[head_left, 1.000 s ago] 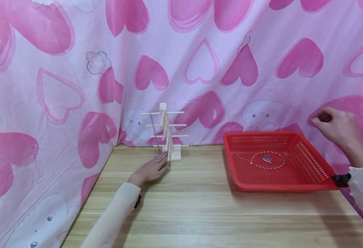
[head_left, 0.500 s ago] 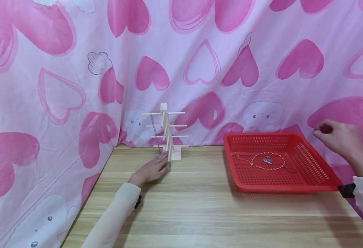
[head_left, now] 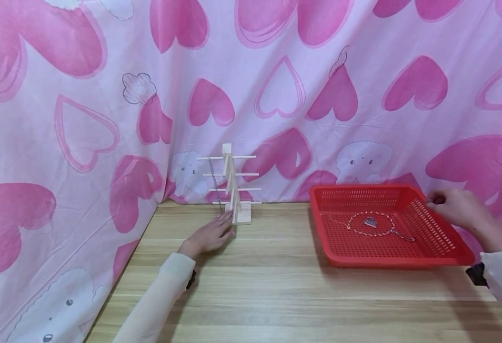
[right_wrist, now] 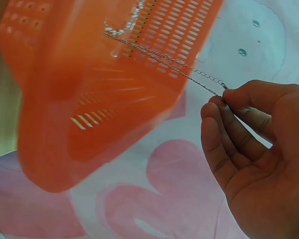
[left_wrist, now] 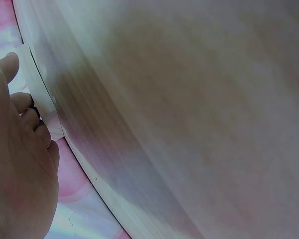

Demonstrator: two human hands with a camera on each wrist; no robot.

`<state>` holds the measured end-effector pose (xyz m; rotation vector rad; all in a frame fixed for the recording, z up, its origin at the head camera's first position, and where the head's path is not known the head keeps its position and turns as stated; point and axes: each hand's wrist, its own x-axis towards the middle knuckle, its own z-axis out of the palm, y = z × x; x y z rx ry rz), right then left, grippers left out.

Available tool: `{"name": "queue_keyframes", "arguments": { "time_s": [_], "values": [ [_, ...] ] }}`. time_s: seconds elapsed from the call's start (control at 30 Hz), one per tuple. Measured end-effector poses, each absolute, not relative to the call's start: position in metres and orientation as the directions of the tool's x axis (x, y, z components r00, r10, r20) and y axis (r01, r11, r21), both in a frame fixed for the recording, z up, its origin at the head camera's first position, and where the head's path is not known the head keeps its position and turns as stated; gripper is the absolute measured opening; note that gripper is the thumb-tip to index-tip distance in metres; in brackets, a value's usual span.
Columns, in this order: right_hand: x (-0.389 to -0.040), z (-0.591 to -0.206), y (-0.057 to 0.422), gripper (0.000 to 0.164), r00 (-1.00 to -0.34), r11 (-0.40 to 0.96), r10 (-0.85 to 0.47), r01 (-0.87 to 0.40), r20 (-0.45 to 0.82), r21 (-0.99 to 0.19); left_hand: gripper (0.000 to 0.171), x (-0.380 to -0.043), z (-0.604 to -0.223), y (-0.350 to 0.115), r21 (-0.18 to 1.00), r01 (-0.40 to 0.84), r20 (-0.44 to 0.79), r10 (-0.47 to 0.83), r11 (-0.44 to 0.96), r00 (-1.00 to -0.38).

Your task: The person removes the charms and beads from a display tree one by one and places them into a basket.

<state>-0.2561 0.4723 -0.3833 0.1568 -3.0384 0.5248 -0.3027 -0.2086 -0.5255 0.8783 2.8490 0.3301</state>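
My right hand [head_left: 458, 209] is just above the right side of the red plastic basket [head_left: 388, 261]. In the right wrist view its thumb and fingertips pinch the end of a thin silver chain necklace [right_wrist: 189, 77], which stretches down into the basket. Inside lie a light beaded necklace [head_left: 372, 234] in a loop and a small silvery ornament [head_left: 370, 222] within that loop. My left hand [head_left: 210, 235] rests against the base of a pale wooden stand [head_left: 235, 190], its fingers extended. A dark chain [head_left: 214, 178] hangs from the stand's top left peg.
The wooden table [head_left: 276, 295] carries the stand and the basket. Pink heart-patterned cloth [head_left: 276, 71] hangs close behind them and along the left side. Several thin pegs [head_left: 246, 174] stick out sideways from the stand.
My right hand has come down and slightly left towards the basket. A silver chain end now shows beside the beaded loop. The left hand stays at the stand's base.
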Motion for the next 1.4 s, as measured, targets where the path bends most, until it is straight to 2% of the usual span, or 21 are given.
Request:
{"name": "queue_keyframes", "arguments": {
  "time_s": [0.37,0.63,0.9,1.07,1.4],
  "values": [
    [-0.258,-0.405,0.47,0.018,-0.993,0.923,-0.119,-0.103,-0.02,-0.371,0.071,-0.303,-0.525,-0.209,0.244,0.53,-0.085,0.562,0.812,-0.823],
    [-0.261,-0.418,0.466,0.014,-0.986,0.937,-0.166,-0.157,-0.001,-0.312,0.071,-0.303,-0.526,-0.21,0.242,0.541,-0.083,0.572,0.806,-0.816],
    [-0.263,-0.429,0.463,0.009,-0.976,0.923,-0.218,-0.196,-0.03,-0.331,0.071,-0.303,-0.525,-0.209,0.24,0.536,-0.089,0.568,0.809,-0.818],
    [-0.262,-0.432,0.462,0.011,-0.972,0.916,-0.219,-0.175,-0.083,-0.36,0.071,-0.304,-0.526,-0.209,0.242,0.534,-0.09,0.567,0.81,-0.819],
    [-0.26,-0.434,0.457,0.006,-0.977,0.925,-0.198,-0.16,-0.078,-0.343,0.07,-0.302,-0.523,-0.208,0.259,0.524,-0.088,0.561,0.811,-0.824]
  ]
}}
